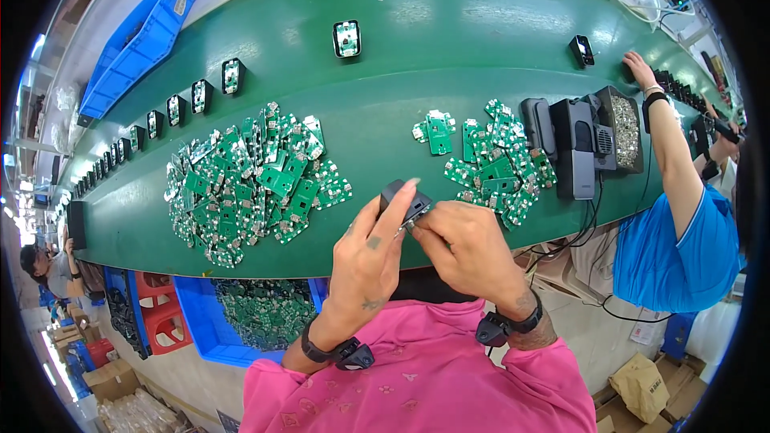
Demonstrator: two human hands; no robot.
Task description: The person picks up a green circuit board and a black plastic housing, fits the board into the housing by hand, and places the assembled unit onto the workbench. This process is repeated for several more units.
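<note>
A small black plastic housing (414,202) with a rectangular opening is tilted up above the near edge of the table. Fingers and thumb of my left hand (370,261) are closed around it. Against its lower right side, my right hand (469,250) is curled with the fingertips pressed together. Whatever those fingertips pinch is mostly hidden by the hand. A large heap of green circuit boards (249,184) lies left of my hands. Beyond my right hand is a smaller heap of circuit boards (499,176), with a loose circuit board (439,132) beside it.
A housing with a board (347,38) stands at the far middle; several more curve leftward. Right are a dark grey device (574,148) and a bin of small metal parts (623,132). A co-worker's hand (640,70) reaches in. A blue crate (210,329) of boards sits below the edge.
</note>
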